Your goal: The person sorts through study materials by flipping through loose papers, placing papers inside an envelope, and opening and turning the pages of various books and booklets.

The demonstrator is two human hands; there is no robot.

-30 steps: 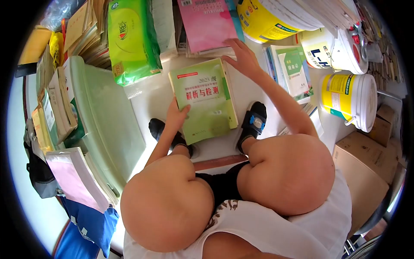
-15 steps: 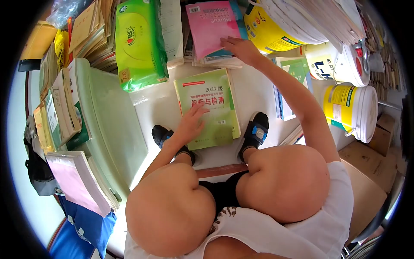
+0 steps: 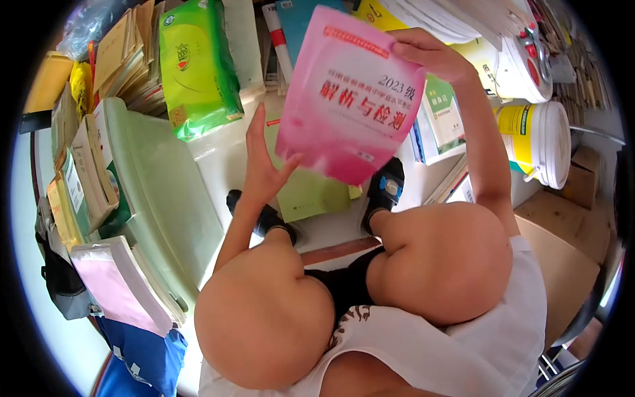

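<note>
A pink workbook with "2023" and red Chinese characters on its cover is held up, tilted, above the floor. My right hand grips its upper right edge, some fingers hidden behind it. At its lower left, my left hand has thumb and fingers spread apart; the thumb is close to the cover, and whether it touches I cannot tell. Beneath lies a green workbook on the floor between my feet, largely covered from view by the pink one.
A green tissue pack lies at the upper left near stacked papers. Blue-covered books are at the back. Yellow-and-white buckets and a cardboard box stand on the right. A pale green panel runs along the left, beside stacked books.
My right hand has lifted the pink workbook off the back pile and brought it closer, its front cover now showing. My left hand has come up off the green workbook, fingers spread.
</note>
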